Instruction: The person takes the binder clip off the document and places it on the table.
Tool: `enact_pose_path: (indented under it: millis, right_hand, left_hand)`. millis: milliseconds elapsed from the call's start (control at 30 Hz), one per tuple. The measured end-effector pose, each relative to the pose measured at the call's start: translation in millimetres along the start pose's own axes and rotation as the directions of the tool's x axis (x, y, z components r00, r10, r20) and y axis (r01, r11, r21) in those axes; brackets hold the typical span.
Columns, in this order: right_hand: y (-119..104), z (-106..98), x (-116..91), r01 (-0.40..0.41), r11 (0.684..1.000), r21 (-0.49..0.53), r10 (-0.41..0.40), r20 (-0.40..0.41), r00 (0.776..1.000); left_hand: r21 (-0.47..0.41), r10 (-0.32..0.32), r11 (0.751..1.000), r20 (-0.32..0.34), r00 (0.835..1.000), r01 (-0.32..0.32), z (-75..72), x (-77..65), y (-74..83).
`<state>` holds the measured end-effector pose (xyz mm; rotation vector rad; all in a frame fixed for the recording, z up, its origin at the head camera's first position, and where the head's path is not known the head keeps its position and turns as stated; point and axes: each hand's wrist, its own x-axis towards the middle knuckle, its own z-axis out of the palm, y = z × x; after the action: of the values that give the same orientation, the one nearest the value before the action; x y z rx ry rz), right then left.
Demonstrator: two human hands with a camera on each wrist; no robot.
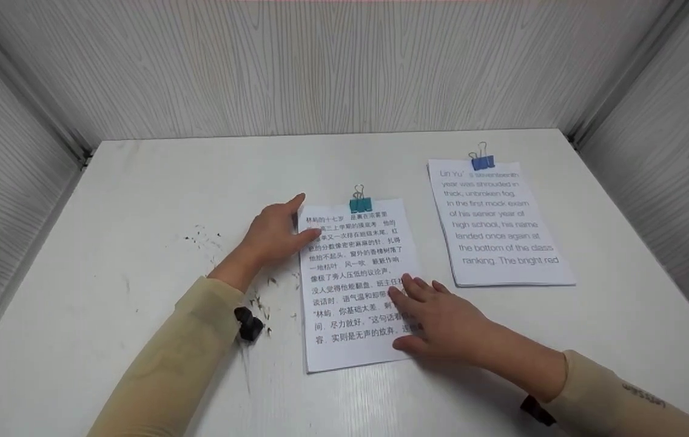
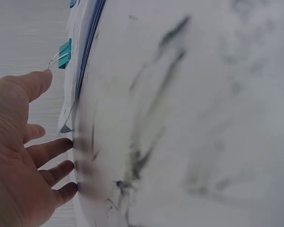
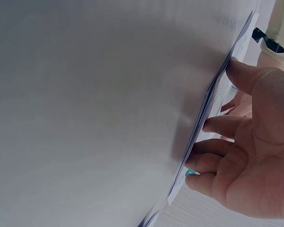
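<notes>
A stack of white paper with printed Chinese text (image 1: 350,285) lies in the middle of the table, with a teal binder clip (image 1: 361,204) on its top edge. My left hand (image 1: 278,233) is at the stack's upper left edge, its thumb over the page and its fingers spread; the left wrist view shows that hand (image 2: 23,137) with fingertips down at the tabletop. My right hand (image 1: 444,321) rests on the lower right part of the same stack, fingers extended. In the right wrist view, this hand's fingertips (image 3: 206,125) lie along the paper's edge.
To the right lies a second stack with English text (image 1: 502,224), held by a blue binder clip (image 1: 483,162). Dark marks (image 1: 262,300) stain the white table (image 1: 156,200) left of the papers. Grained panels (image 1: 320,67) enclose the table at the back and sides.
</notes>
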<state>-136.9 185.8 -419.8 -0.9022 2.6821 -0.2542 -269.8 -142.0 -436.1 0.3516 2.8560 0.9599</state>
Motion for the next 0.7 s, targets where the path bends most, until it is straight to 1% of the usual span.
enact_pose_path:
  millis: [167,300,367,467,600,700]
  right_hand:
    - [0.2,0.6,-0.6,0.002,1.0,-0.004,-0.002,-0.002,1.0]
    - [0.2,0.7,-1.4,-0.001,1.0,0.002,0.001,-0.005,1.0]
    - [0.3,0.5,-2.0,0.001,1.0,0.006,-0.001,-0.008,1.0]
    - [-0.2,-0.4,-2.8,0.003,1.0,0.01,-0.003,-0.013,1.0]
    - [-0.8,-1.1,-2.7,-0.004,1.0,0.024,0.004,-0.007,1.0]
    - [-1.0,-1.8,-2.4,-0.015,1.0,0.027,0.015,0.001,1.0]
  left_hand:
    - [-0.091,0.005,0.996,0.011,1.0,-0.004,1.0,-1.4,2.3]
    - [-0.193,0.02,0.981,0.019,1.0,-0.016,2.7,-0.6,3.6]
    - [-0.263,0.024,0.965,0.031,0.999,-0.015,3.9,-0.3,5.2]
    - [-0.368,0.03,0.93,0.058,0.998,-0.007,6.1,0.5,7.8]
    - [-0.452,0.024,0.892,0.086,0.996,0.018,10.0,2.9,8.3]
    - [-0.491,0.012,0.87,0.093,0.996,0.035,12.2,4.5,8.2]
